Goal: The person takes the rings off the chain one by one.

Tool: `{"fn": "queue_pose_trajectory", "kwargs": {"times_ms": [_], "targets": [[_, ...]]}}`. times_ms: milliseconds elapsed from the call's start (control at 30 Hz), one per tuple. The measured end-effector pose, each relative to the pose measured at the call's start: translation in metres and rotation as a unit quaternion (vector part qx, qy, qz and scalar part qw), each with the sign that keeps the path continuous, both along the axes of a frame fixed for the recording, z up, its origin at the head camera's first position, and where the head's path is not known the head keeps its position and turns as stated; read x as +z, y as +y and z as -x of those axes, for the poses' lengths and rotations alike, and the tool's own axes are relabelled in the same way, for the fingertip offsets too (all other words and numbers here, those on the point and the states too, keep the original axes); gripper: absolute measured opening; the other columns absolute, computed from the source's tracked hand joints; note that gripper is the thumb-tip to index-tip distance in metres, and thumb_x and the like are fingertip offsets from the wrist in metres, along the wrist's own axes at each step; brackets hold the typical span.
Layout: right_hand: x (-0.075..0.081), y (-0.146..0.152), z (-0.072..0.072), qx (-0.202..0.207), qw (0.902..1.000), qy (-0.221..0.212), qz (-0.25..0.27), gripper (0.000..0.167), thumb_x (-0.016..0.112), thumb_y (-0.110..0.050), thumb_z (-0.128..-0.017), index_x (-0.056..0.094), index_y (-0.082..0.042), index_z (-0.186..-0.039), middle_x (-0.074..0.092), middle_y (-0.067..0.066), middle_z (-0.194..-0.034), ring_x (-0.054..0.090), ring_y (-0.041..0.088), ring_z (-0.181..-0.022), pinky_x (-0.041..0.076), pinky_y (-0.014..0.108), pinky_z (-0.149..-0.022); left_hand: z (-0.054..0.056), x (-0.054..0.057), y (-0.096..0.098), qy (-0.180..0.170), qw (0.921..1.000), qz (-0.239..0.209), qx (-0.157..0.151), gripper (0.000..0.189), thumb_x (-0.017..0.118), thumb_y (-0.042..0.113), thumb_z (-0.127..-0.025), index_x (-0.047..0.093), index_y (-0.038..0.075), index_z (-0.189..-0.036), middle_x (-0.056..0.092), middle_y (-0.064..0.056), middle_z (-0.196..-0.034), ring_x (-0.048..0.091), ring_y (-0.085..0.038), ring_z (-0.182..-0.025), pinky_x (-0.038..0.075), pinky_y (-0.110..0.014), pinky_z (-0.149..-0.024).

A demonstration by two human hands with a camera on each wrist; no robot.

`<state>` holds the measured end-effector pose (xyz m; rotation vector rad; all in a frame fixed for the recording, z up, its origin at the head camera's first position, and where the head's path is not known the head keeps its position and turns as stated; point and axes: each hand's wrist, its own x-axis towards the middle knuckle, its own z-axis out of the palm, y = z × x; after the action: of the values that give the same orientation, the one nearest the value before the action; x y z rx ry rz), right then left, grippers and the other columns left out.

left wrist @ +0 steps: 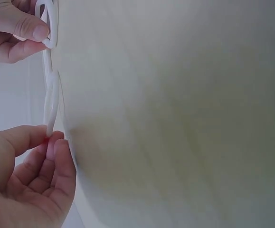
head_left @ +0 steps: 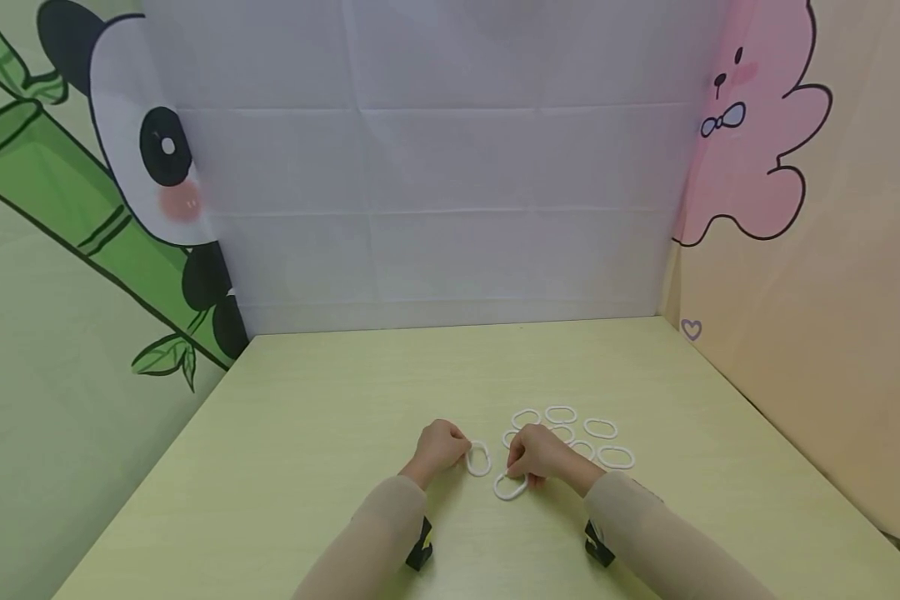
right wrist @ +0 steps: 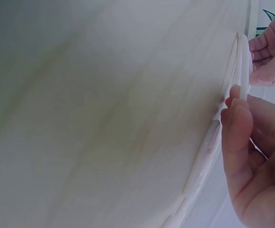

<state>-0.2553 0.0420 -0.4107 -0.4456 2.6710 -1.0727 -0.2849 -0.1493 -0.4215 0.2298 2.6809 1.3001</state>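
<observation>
Low over the table, my left hand pinches the edge of a white oval ring between thumb and fingertips. The left wrist view shows this ring standing up from the pinch. My right hand pinches a second white oval ring, which hangs out toward the left, nearer to me. In the right wrist view that ring is seen nearly edge-on. A small gap separates the two rings in the head view. Several more white oval rings lie behind and right of my right hand, which partly hides some.
The pale wooden table meets a white cloth at the back. Printed side walls stand left and right, with a panda and a pink animal. Small black devices show under both sleeves.
</observation>
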Motion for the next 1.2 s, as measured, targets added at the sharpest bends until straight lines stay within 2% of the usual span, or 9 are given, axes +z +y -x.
{"fn": "queue_pose_trajectory", "kwargs": {"times_ms": [267,633,933,1200], "targets": [[-0.0005,-0.0004,-0.0007,0.004,1.0000,0.000,0.005,0.015,0.072,0.003,-0.074,0.063,-0.003,-0.064,0.056,0.003,-0.051,0.048,0.008,-0.037,0.045,0.024,-0.037,-0.0009,0.0018,0.0020,0.019,0.9990,0.041,0.007,0.007,0.063,0.004,-0.080,0.066,0.002,-0.074,0.058,-0.001,-0.063,0.051,-0.011,-0.054,0.044,-0.021,-0.048],[0.0009,-0.0021,-0.0009,0.000,1.0000,-0.006,-0.001,0.018,0.073,0.003,-0.074,0.061,-0.003,-0.062,0.056,0.004,-0.051,0.049,0.008,-0.037,0.046,0.024,-0.037,-0.0010,0.0037,0.0024,0.048,0.9939,0.100,-0.002,0.008,0.066,0.004,-0.077,0.066,0.003,-0.069,0.057,-0.001,-0.064,0.050,-0.014,-0.058,0.043,-0.023,-0.050],[0.0013,-0.0048,-0.0016,-0.007,0.9999,-0.010,-0.004,0.018,0.073,0.003,-0.073,0.060,-0.004,-0.063,0.056,0.004,-0.052,0.049,0.009,-0.037,0.046,0.024,-0.038,-0.0023,0.0036,0.0000,0.052,0.9921,0.114,-0.002,0.009,0.066,0.004,-0.074,0.063,0.004,-0.065,0.054,0.000,-0.060,0.046,-0.013,-0.054,0.038,-0.021,-0.047],[0.0009,-0.0062,-0.0028,-0.006,1.0000,-0.004,0.001,0.018,0.073,0.004,-0.072,0.059,-0.003,-0.064,0.055,0.003,-0.054,0.048,0.008,-0.038,0.045,0.023,-0.037,-0.0042,0.0063,-0.0018,0.043,0.9919,0.119,-0.003,0.009,0.067,0.004,-0.074,0.064,0.003,-0.066,0.055,-0.001,-0.062,0.047,-0.013,-0.056,0.040,-0.022,-0.049]]}}
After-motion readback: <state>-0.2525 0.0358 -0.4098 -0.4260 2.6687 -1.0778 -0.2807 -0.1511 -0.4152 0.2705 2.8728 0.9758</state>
